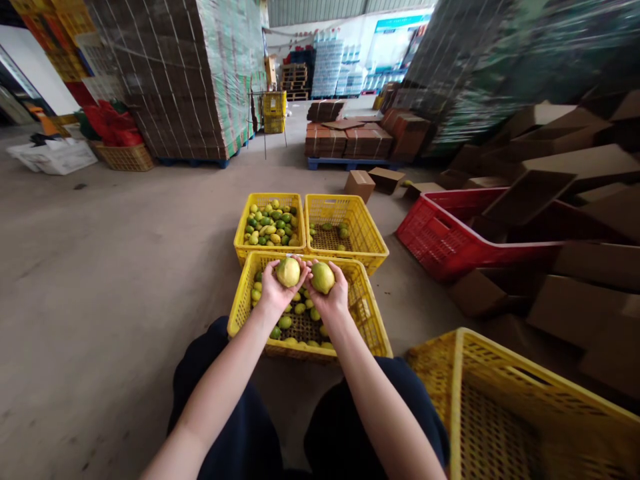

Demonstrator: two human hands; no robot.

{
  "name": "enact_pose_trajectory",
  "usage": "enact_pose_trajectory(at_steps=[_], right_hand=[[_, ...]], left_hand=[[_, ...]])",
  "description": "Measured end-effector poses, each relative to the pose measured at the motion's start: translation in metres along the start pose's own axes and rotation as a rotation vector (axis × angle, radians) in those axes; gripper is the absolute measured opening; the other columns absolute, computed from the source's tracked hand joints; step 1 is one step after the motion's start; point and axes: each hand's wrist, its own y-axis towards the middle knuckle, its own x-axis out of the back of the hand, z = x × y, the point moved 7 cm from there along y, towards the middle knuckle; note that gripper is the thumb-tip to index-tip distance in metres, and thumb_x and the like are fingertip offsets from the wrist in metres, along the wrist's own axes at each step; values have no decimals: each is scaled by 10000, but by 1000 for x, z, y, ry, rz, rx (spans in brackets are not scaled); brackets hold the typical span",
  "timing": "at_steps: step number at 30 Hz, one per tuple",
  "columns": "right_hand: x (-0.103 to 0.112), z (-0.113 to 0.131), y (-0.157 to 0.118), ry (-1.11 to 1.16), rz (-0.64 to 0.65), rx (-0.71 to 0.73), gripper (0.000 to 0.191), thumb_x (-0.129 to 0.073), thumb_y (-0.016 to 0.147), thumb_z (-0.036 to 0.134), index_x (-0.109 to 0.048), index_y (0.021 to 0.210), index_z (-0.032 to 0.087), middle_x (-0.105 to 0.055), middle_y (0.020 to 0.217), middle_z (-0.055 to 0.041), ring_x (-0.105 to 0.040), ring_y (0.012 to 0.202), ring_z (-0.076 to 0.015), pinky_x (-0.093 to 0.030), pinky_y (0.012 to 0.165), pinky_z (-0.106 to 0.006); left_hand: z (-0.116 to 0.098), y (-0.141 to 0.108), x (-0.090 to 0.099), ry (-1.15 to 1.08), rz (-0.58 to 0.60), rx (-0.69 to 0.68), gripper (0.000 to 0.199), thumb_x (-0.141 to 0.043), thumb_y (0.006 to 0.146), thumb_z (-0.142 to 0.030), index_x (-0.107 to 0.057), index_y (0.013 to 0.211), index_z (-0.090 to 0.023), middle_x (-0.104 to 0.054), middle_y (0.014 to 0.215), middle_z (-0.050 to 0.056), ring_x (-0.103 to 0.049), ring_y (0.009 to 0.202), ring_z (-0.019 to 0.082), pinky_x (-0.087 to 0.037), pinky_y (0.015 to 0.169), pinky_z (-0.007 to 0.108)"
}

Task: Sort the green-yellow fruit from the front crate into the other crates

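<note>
My left hand [273,288] is curled around a pale yellow lemon [289,272], and my right hand [338,293] holds a greener lemon [323,277]. Both are raised side by side above the near yellow crate [370,313], fingertips almost meeting. Inside that crate lie several loose yellow and green lemons [285,323], partly hidden by my hands and forearms. Behind it, the back left crate [241,233] is heaped with yellow and green lemons [273,223]. The back right crate [373,230] has just a few green ones [343,231] on its bottom.
At lower right, close to my leg, stands another yellow crate [457,400]. A red crate [430,237] sits among piled cardboard boxes [575,300] on the right. Farther off are a blue pallet of flattened cartons [367,141] and a tall wrapped stack [165,80].
</note>
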Motion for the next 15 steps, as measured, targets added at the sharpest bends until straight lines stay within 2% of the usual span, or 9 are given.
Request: enact_pose_trajectory(at_steps=[5,15], right_hand=[[1,1,1,-57,-49,4,215,-455,854,255,-613,814,116,-681,657,-75,-631,571,-139,-535,495,-206],[11,9,5,-189,-119,76,106,-540,759,208,-629,727,159,-689,622,-17,-631,524,-146,-550,527,-271]], left_hand=[[-3,1,3,-1,2,-2,283,-450,799,-217,-599,996,-79,-667,803,100,-672,781,209,-591,708,331],[-16,-7,1,179,-63,-99,253,-408,851,-203,-609,957,-94,-684,858,123,-679,849,255,-593,746,422]])
